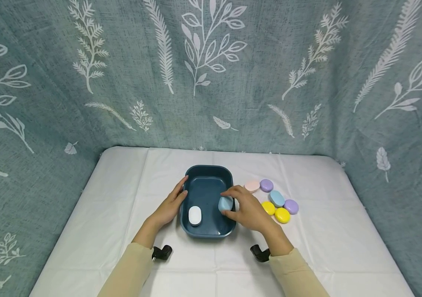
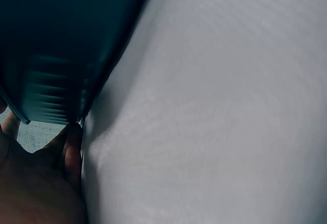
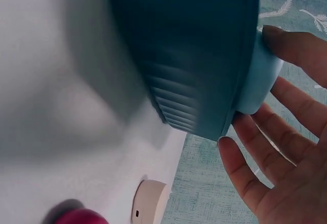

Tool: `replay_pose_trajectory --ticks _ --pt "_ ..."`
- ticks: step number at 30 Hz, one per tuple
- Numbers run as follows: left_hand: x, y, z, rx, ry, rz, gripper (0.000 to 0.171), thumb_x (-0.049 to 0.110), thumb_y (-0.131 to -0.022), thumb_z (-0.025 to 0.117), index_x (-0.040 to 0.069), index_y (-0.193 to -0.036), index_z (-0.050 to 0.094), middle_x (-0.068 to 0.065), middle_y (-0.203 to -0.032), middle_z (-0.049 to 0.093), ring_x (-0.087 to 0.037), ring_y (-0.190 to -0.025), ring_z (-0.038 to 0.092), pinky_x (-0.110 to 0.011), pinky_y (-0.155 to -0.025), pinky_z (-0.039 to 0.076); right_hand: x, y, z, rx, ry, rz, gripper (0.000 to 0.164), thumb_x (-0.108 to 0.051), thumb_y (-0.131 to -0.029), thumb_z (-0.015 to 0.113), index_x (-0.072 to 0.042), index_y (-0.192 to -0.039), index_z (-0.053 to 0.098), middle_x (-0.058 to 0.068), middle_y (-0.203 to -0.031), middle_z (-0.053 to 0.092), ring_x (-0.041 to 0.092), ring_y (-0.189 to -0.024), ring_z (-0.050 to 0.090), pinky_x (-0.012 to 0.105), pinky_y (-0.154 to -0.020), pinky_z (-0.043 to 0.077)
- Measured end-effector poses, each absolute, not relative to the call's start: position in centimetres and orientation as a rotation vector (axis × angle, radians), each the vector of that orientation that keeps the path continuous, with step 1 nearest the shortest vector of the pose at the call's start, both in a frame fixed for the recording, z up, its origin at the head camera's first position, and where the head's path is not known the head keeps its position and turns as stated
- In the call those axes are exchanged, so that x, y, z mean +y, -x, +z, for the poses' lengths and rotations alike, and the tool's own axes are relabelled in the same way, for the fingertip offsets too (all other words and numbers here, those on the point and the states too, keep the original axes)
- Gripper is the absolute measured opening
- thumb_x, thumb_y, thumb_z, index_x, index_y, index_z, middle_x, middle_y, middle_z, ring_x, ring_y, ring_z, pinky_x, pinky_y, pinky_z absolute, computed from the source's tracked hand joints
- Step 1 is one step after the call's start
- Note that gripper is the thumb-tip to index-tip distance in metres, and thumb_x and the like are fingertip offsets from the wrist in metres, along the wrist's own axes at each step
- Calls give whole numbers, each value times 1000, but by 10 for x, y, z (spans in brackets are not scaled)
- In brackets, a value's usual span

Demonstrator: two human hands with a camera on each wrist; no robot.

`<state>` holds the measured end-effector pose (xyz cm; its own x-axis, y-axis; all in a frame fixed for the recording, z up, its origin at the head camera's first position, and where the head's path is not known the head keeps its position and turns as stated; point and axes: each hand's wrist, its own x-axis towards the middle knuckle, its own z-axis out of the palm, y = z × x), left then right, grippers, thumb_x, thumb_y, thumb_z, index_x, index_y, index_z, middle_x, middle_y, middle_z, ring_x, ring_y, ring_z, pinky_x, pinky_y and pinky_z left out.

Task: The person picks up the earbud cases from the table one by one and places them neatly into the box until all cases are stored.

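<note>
A dark blue rectangular tub point(image 1: 208, 236) stands on the white cloth. My left hand point(image 1: 167, 209) rests against its left outer wall, fingers extended; in the left wrist view part of that hand point(image 2: 41, 183) shows beside the tub's ribbed side. Between the thumb and fingers of my right hand point(image 1: 249, 209) is a light blue rounded case point(image 1: 225, 203), held over the tub's right rim. The right wrist view shows the case point(image 3: 261, 78) pinched just beyond the tub's wall. Inside the tub, a white rounded case point(image 1: 194, 215) lies near the lower left corner.
Right of the tub are a pale pink piece point(image 1: 252, 186), two purple ones point(image 1: 266, 185), another light blue one point(image 1: 277, 199) and two yellow ones point(image 1: 282, 215). A patterned green curtain point(image 1: 211, 115) hangs behind and beside the table. Each wrist wears a black camera mount point(image 1: 163, 252).
</note>
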<state>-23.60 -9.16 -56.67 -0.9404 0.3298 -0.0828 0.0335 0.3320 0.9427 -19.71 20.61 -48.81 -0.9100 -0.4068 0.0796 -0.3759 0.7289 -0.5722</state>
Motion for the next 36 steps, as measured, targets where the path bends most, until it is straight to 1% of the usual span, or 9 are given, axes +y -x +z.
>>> replay_pose_trajectory --ticks 6,12,17,25,32,36 --pt "-91 236 -566 2328 -326 1653 52 45 -112 38 53 -161 21 -11 -171 25 -31 -160 22 -61 -129 16 201 195 -492 2873 716 -861 51 -27 -87 86 -16 -134 69 3 -136 61 23 -123 61 45 -105 54" --pt "-92 237 -568 2334 -331 1651 53 44 -113 38 51 -162 20 -11 -172 25 -31 -160 22 -61 -128 17 197 194 -496 2852 798 -776 49 -24 -86 86 -12 -131 71 7 -134 63 26 -124 60 46 -109 51" --pt "-92 237 -567 2333 -335 1649 52 44 -113 37 52 -161 20 -11 -172 24 -31 -160 21 -61 -128 17 195 195 -498 2848 842 -710 48 -24 -85 87 -11 -129 72 8 -132 64 27 -125 60 46 -111 50" --pt "-91 236 -565 2345 -318 1639 53 48 -112 38 50 -162 20 -10 -172 25 -31 -160 22 -61 -128 17 193 195 -500 2852 837 -616 46 -24 -85 87 -13 -128 73 7 -132 64 28 -123 59 45 -106 53" --pt "-91 235 -564 2342 -314 1633 52 49 -112 38 56 -160 20 -5 -172 24 -29 -160 22 -60 -129 17 189 194 -504 2867 798 -527 45 -24 -84 89 -15 -125 74 5 -131 66 25 -123 58 47 -104 52" --pt "-91 235 -565 2340 -313 1639 52 50 -111 38 56 -159 20 -7 -172 25 -30 -160 23 -61 -128 17 187 195 -504 2859 775 -514 45 -23 -83 89 -15 -125 74 4 -130 67 25 -123 57 48 -102 51"
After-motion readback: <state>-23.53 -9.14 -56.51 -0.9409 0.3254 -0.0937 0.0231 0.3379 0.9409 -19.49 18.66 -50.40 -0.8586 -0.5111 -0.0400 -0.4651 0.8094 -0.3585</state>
